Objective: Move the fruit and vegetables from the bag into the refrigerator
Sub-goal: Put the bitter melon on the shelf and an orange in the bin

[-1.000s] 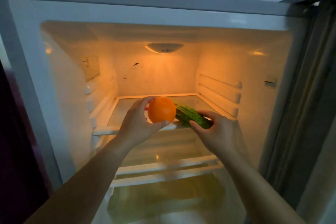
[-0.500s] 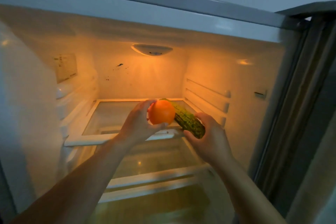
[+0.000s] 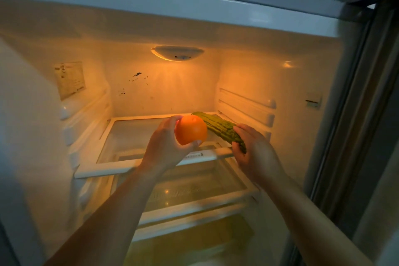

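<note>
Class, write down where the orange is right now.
In the head view, the orange sits mid-frame, gripped by the left hand over the front edge of the fridge's upper shelf, just left of the bitter gourd held by the right hand.

The orange (image 3: pixel 191 129) had a smooth, faintly glossy skin. The gourd (image 3: pixel 220 128) was matt, rough and ridged. The shelf (image 3: pixel 103 171) was clear glass in a smooth white plastic rim. The fridge walls (image 3: pixel 280 84) looked like glossy plastic, catching highlights. The label (image 3: pixel 70 80) looked like matt paper.
</note>
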